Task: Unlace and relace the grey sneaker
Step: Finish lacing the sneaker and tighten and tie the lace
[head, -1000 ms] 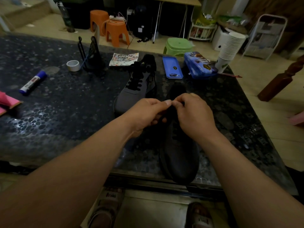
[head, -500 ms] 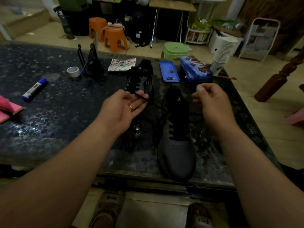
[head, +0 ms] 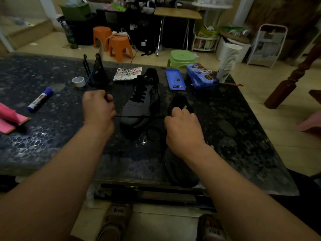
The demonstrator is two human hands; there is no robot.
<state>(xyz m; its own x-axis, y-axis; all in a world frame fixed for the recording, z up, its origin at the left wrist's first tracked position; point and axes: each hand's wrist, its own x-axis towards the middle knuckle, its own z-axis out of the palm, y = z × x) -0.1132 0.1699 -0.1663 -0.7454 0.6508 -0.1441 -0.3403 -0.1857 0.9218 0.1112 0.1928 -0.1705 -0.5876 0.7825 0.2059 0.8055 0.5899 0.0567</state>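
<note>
Two grey sneakers lie on the dark speckled table [head: 52, 140]. The near sneaker [head: 180, 169] points toward me at the front edge, its tongue showing a yellow logo. My right hand [head: 182, 129] rests on its upper, fingers curled at the lace holes. A black lace [head: 139, 117] runs taut from there to my left hand [head: 98, 108], which grips its end out to the left. A loose lace loop lies between the shoes. The far sneaker [head: 139, 105] stays laced.
A blue marker [head: 40, 100], a tape roll [head: 78, 81], a black stand [head: 96, 72], a sticker sheet [head: 127, 73], a blue lid [head: 175, 79] with its tin [head: 201, 75], stacked paper cups [head: 227, 61] and pink cloth [head: 9, 119] sit around. Stools stand beyond.
My hands parted from the knot at the tongue. The left hand pulled the lace far out to the left, while the right hand dropped back onto the near sneaker.
</note>
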